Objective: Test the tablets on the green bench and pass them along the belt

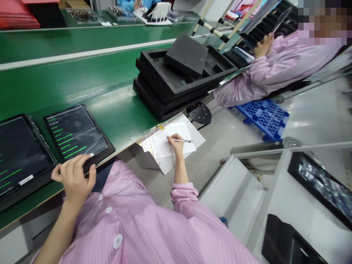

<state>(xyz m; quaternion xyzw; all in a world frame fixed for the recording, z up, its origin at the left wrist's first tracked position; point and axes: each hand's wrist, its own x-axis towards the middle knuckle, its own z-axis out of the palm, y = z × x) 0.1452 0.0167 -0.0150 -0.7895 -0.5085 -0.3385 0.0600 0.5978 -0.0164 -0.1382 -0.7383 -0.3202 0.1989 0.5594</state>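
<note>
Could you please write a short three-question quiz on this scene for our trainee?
1. What does the person's right hand hold over the printed sheet?
2. True or false: the stack of black trays is down on the floor.
3. On the screen just beyond the left hand, the lines of text are: (a) red, (b) green, (c) orange.

Key:
1. A pen.
2. False; it stands on the green bench.
3. (b).
</note>
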